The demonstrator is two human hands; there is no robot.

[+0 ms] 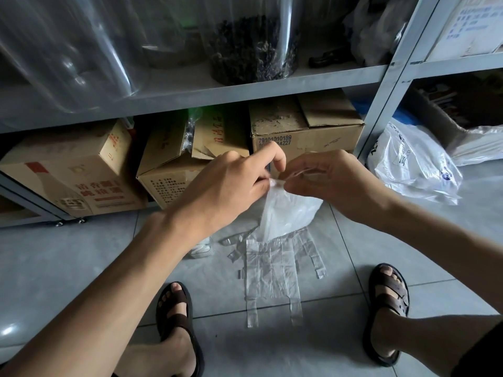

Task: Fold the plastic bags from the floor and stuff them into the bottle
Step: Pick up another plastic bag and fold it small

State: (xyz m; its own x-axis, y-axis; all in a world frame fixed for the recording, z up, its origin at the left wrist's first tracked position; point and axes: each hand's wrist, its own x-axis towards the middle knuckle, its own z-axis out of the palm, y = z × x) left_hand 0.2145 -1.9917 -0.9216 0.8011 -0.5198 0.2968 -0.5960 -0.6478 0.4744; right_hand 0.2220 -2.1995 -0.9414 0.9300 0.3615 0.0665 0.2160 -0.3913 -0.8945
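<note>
Head view: left hand [231, 183] and right hand [333, 180] pinch the bag [285, 213] top, mid-frame. I'd align corners, then crease flat.

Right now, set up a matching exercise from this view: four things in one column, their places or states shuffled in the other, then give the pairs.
Things:
1. white bag
2. clear bags
3. printed bag
4. clear jar with dark contents

Places or states:
A. standing on the shelf
B. lying flat on the floor
C. pinched between the left hand and the right hand
D. crumpled beside the shelf post

Pairs: 1-C, 2-B, 3-D, 4-A.
</note>
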